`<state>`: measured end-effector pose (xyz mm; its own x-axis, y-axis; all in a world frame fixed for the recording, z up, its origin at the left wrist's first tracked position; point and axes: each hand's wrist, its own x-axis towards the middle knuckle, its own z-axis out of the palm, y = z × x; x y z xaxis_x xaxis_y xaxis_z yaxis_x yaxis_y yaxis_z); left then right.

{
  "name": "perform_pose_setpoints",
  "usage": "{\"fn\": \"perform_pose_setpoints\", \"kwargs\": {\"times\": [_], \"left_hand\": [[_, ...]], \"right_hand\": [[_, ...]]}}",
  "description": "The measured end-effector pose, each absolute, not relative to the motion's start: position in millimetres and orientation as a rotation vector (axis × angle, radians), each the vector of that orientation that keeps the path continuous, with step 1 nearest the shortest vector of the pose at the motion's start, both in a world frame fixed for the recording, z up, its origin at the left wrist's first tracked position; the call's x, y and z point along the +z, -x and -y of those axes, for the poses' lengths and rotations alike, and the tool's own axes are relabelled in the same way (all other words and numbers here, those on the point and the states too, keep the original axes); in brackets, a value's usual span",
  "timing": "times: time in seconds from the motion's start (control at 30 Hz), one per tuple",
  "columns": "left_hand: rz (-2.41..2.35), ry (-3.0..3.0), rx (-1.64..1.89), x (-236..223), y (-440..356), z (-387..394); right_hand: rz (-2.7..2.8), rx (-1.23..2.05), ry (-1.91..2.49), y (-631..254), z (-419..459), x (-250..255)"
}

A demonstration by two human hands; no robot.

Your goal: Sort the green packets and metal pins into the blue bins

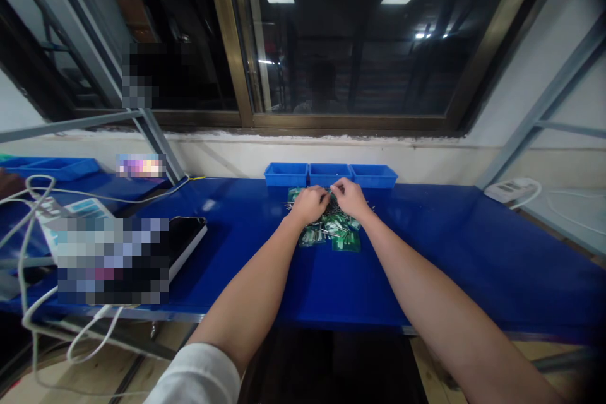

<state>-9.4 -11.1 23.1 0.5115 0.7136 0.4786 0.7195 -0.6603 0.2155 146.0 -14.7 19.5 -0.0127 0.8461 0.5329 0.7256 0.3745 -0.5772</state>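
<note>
Head view | small green-and-clear plastic packets (346,240) touched at centre by left hand (310,204) and right hand (349,197), held close together; grip unclear | blue plastic bins (330,174) set at twelve o'clock

Indoor light, moderate; window (350,57) dark, reflecting bright ceiling panels. Soft sheen on blue bench (227,259), dim shadow beneath front edge. Wide-angle stretch toward picture sides, right corners blackened; small pieces between hands slightly blurred.
</note>
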Motion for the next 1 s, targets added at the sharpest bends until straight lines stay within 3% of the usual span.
{"fn": "perform_pose_setpoints", "kwargs": {"times": [0.53,1.0], "left_hand": [[1.423,2.651,-0.992,18.6,12.3,4.5],[1.507,2.561,-1.151,18.2,15.5,2.7]], "right_hand": [[1.621,0.581,1.078,-148.0,9.8,16.1],[1.44,0.62,1.068,-159.4,6.2,22.9]]}}
